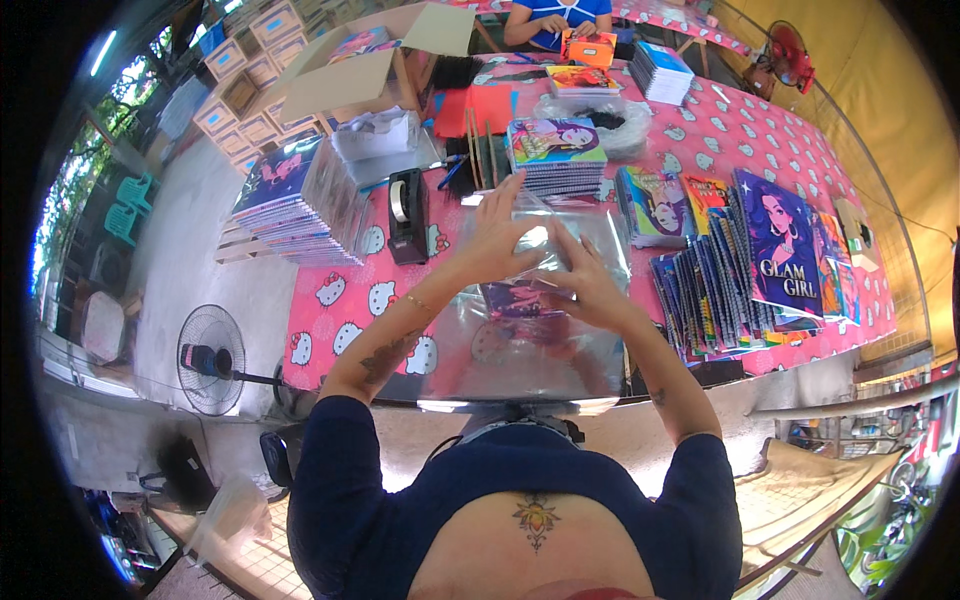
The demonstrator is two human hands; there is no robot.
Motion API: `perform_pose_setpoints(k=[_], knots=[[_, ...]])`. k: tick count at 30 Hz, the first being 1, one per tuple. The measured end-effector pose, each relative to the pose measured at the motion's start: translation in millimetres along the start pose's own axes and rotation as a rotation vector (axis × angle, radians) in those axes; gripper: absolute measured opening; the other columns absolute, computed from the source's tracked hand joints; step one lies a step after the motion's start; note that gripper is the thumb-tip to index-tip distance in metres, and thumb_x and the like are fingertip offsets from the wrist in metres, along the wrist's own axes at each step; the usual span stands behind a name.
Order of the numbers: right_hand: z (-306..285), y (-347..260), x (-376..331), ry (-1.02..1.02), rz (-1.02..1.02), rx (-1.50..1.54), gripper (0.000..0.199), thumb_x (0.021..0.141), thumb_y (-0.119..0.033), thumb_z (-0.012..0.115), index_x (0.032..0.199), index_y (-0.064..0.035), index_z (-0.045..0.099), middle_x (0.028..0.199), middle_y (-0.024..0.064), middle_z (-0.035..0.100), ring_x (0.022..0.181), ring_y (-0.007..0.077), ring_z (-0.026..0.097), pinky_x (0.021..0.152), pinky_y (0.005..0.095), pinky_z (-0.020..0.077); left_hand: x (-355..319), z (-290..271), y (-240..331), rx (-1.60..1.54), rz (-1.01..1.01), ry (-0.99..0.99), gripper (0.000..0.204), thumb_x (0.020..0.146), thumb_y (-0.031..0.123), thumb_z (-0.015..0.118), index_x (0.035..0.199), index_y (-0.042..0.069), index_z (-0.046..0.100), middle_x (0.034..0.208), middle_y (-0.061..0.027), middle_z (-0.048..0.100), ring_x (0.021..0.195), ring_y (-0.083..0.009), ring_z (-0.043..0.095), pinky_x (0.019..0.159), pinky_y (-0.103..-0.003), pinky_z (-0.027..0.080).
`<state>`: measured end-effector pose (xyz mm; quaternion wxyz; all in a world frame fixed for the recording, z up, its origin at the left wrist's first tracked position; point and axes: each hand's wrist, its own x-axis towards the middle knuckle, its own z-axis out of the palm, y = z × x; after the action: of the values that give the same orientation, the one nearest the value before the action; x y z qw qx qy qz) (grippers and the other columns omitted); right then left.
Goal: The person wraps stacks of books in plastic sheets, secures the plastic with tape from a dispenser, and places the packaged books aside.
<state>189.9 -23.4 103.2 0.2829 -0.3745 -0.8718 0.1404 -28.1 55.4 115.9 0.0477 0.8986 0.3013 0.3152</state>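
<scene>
In front of me on the table lies a clear plastic sleeve (590,355), shiny with reflections. Under or inside the plastic shows a notebook with a purple and pink cover (522,300); which of the two I cannot tell. My left hand (500,238) rests over the sleeve's far left part, fingers stretched away from me. From the right, my right hand (592,288) lies on the plastic with its fingers extended and the thumb over the notebook. Left of my hands stands a black tape dispenser (407,225).
Wrapped notebooks (290,205) are stacked at the left, spiral notebooks (555,165) beyond my hands. More notebooks (710,290) stand fanned at the right, near a purple-covered one (778,240). An open carton (355,75) stands far left. A person (560,22) handles orange-covered books opposite.
</scene>
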Motion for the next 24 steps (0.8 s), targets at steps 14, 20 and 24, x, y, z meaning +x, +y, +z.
perform_pose_setpoints(k=[14,20,24], knots=[[-22,39,71,0.065,0.249,0.880,0.051,0.091,-0.041,0.066,0.126,-0.0032,0.063,0.113,0.0083,0.066,0.108,0.0164,0.057,0.097,0.0315,0.0423,10,-84,30,-0.695,-0.237,0.178,0.043,0.087,0.020,0.069,0.127,0.006,0.060,0.134,-0.0107,0.055,0.128,-0.0230,0.048,0.108,-0.042,0.034],[-21,74,31,-0.235,0.374,0.910,0.076,0.083,-0.046,0.074,0.144,-0.0110,0.046,0.133,0.0055,0.058,0.121,0.0166,0.052,0.101,0.0341,0.0410,-37,-24,-27,-1.040,-0.568,-0.335,0.057,0.092,0.026,0.066,0.139,0.001,0.049,0.136,-0.0088,0.056,0.122,-0.0167,0.051,0.105,-0.033,0.038],[-42,32,16,-0.126,0.131,0.453,0.100,0.064,-0.040,0.087,0.147,-0.0094,0.041,0.141,0.0144,0.053,0.135,0.0291,0.044,0.113,0.0398,0.0328,-42,-38,-15,-0.500,-0.242,-0.327,0.058,0.091,0.030,0.066,0.141,0.005,0.049,0.143,-0.0110,0.049,0.127,-0.0200,0.049,0.108,-0.037,0.037]])
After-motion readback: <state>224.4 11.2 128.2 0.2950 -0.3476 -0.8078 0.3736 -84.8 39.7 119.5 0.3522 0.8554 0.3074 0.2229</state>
